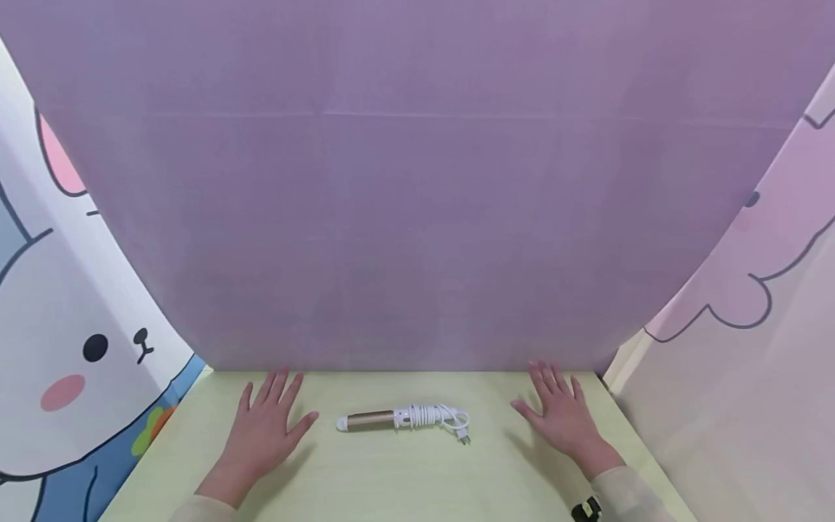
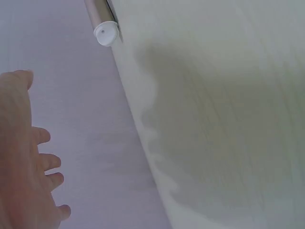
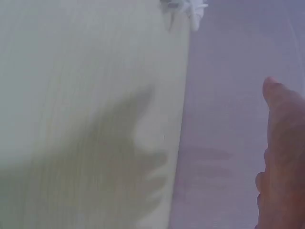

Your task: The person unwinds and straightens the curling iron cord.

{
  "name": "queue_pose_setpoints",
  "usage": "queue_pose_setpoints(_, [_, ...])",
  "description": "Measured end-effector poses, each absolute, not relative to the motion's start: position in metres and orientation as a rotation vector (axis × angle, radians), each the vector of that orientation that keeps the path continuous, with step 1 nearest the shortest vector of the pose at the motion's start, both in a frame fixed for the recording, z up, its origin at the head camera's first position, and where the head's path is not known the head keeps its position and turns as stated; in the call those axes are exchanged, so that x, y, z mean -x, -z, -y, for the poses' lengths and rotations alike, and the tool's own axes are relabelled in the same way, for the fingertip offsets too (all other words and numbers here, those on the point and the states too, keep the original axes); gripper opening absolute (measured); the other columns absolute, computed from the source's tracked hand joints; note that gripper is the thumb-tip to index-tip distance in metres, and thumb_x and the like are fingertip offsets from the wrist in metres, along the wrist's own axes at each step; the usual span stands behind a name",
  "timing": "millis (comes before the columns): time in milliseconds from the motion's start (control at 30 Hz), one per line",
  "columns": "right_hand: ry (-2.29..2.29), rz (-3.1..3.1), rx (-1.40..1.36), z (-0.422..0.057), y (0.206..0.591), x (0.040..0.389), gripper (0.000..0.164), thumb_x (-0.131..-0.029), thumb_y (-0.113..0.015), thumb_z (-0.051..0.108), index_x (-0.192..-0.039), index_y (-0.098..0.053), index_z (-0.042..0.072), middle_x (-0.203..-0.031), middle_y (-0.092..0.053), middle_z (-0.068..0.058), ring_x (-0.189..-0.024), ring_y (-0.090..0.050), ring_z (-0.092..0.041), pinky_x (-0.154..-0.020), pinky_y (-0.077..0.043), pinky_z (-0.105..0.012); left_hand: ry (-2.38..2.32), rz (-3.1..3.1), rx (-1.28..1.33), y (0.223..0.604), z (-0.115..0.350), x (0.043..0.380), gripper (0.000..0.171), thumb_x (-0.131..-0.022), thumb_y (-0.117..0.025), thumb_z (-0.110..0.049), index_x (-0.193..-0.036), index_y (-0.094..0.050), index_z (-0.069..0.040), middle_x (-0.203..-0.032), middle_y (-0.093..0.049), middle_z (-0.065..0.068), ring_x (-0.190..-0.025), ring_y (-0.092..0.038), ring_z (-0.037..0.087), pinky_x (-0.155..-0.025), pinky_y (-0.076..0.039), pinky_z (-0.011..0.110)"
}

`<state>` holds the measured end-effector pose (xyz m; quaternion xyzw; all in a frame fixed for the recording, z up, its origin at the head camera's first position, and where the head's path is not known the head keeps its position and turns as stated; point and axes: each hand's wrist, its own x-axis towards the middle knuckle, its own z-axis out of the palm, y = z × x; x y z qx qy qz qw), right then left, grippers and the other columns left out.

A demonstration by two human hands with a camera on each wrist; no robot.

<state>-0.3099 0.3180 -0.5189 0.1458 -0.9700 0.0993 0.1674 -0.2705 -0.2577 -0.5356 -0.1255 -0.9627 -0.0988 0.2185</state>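
A curling iron (image 1: 370,420) with a bronze barrel and white tip lies on the pale table, its white cord (image 1: 427,415) wound round the handle and the plug at the right end. To its left my left hand (image 1: 264,433) is held with fingers spread, apart from the iron. On the other side my right hand (image 1: 566,420) is likewise spread and holds nothing. The left wrist view shows the iron's white tip (image 2: 106,34) beyond the left hand (image 2: 24,152). In the right wrist view, part of the white cord and plug (image 3: 186,9) shows at the top, with the right hand (image 3: 286,152) at the right edge.
The pale wood-grain table (image 1: 391,486) ends at a purple cloth backdrop (image 1: 417,217). A cartoon-printed curtain (image 1: 59,326) hangs at the left, and a pink and white one (image 1: 737,391) at the right. A black band (image 1: 586,510) is at the right wrist.
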Motion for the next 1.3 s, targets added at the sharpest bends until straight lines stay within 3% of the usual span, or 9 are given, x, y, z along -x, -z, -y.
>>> queue_pose_setpoints(133, [-0.353, 2.737, -0.441, -0.315, 0.521, 0.310, 0.091, -0.109, -0.061, 0.059, -0.172, -0.031, 0.001, -0.176, -0.029, -0.027, -0.164, -0.022, -0.051, -0.128, -0.015, -0.075, 0.382, 2.679, 0.327, 0.537, 0.258, 0.274, 0.084, -0.107, -0.064, -0.060, -0.167, -0.045, -0.004, -0.174, -0.035, 0.029, -0.160, -0.031, 0.052, -0.121, -0.022, 0.081])
queue_pose_setpoints(267, [-0.465, 2.655, -0.451, -0.313, 0.525, 0.310, 0.083, -0.108, -0.069, 0.049, -0.167, -0.041, -0.002, -0.171, -0.040, -0.029, -0.158, -0.035, -0.053, -0.124, -0.029, -0.075, 0.640, 2.672, 0.313, 0.538, 0.259, 0.275, 0.079, -0.110, -0.065, -0.050, -0.167, -0.042, 0.001, -0.172, -0.034, 0.034, -0.156, -0.034, 0.058, -0.118, -0.027, 0.082])
queue_pose_setpoints(533, [-0.996, 2.548, -0.395, -0.309, 0.532, 0.308, 0.061, -0.107, -0.077, 0.023, -0.157, -0.054, -0.003, -0.157, -0.058, -0.028, -0.142, -0.053, -0.053, -0.115, -0.043, -0.072, 1.238, 2.517, 0.346, 0.536, 0.260, 0.278, 0.067, -0.111, -0.071, -0.028, -0.162, -0.044, 0.005, -0.163, -0.046, 0.033, -0.147, -0.046, 0.057, -0.118, -0.039, 0.074])
queue_pose_setpoints(700, [-1.256, 2.504, -0.302, -0.301, 0.536, 0.307, 0.049, -0.107, -0.077, 0.016, -0.150, -0.061, 0.002, -0.144, -0.069, -0.018, -0.130, -0.063, -0.038, -0.104, -0.055, -0.049, 1.531, 2.475, 0.410, 0.538, 0.255, 0.278, 0.059, -0.111, -0.070, -0.021, -0.161, -0.047, 0.001, -0.164, -0.048, 0.028, -0.145, -0.053, 0.053, -0.114, -0.054, 0.049])
queue_pose_setpoints(800, [-1.356, 2.465, -0.272, -0.295, 0.537, 0.306, 0.042, -0.105, -0.078, 0.013, -0.144, -0.066, 0.005, -0.137, -0.073, -0.014, -0.122, -0.066, -0.030, -0.097, -0.057, -0.035, 1.642, 2.455, 0.455, 0.540, 0.252, 0.277, 0.057, -0.110, -0.071, -0.019, -0.160, -0.050, -0.003, -0.165, -0.049, 0.026, -0.146, -0.052, 0.051, -0.111, -0.054, 0.034])
queue_pose_setpoints(900, [-1.420, 2.447, -0.280, -0.290, 0.540, 0.304, 0.039, -0.104, -0.079, 0.013, -0.142, -0.068, 0.007, -0.135, -0.074, -0.012, -0.119, -0.068, -0.024, -0.094, -0.057, -0.029, 1.731, 2.432, 0.515, 0.545, 0.250, 0.279, 0.055, -0.110, -0.072, -0.016, -0.159, -0.052, -0.004, -0.163, -0.052, 0.022, -0.146, -0.050, 0.048, -0.111, -0.053, 0.031])
queue_pose_setpoints(1033, [-1.458, 2.454, -0.299, -0.285, 0.543, 0.301, 0.042, -0.104, -0.079, 0.013, -0.143, -0.068, 0.009, -0.136, -0.074, -0.009, -0.120, -0.068, -0.022, -0.096, -0.057, -0.030, 1.862, 2.400, 0.574, 0.551, 0.249, 0.282, 0.053, -0.109, -0.071, -0.012, -0.158, -0.054, -0.004, -0.162, -0.054, 0.020, -0.147, -0.051, 0.038, -0.110, -0.052, 0.024])
queue_pose_setpoints(1167, [-1.488, 2.468, -0.286, -0.282, 0.544, 0.299, 0.044, -0.103, -0.079, 0.012, -0.145, -0.066, 0.009, -0.138, -0.073, -0.009, -0.124, -0.067, -0.032, -0.099, -0.057, -0.032, 1.882, 2.373, 0.654, 0.555, 0.246, 0.285, 0.053, -0.108, -0.071, -0.008, -0.158, -0.054, -0.001, -0.160, -0.054, 0.023, -0.146, -0.054, 0.030, -0.110, -0.050, 0.021])
queue_pose_setpoints(1300, [-1.519, 2.469, -0.295, -0.278, 0.545, 0.299, 0.044, -0.103, -0.080, 0.011, -0.144, -0.066, 0.008, -0.140, -0.071, -0.013, -0.126, -0.065, -0.039, -0.100, -0.058, -0.035, 1.792, 2.379, 0.700, 0.557, 0.241, 0.288, 0.053, -0.105, -0.075, -0.009, -0.154, -0.057, -0.001, -0.157, -0.058, 0.021, -0.144, -0.056, 0.035, -0.115, -0.050, 0.027])
